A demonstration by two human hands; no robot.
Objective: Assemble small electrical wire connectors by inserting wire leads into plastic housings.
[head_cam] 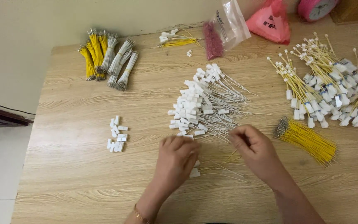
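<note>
My left hand (178, 157) rests on the wooden table (75, 174) near the front, fingers curled over a white plastic connector with thin wires (194, 172) trailing to the right. My right hand (255, 150) is beside it, fingertips pinched on a thin wire at the lower edge of a big pile of white connectors with white wires (201, 103). A loose bundle of yellow wires (309, 141) lies just right of my right hand. What exactly sits inside my left palm is hidden.
Several loose white connector housings (117, 135) lie at the left. Bundles of yellow and white wires (106, 60) sit at the back left. A heap of finished yellow-wired connectors (328, 89) fills the right. Plastic bags (228, 25) and a pink bag (270, 20) stand at the back.
</note>
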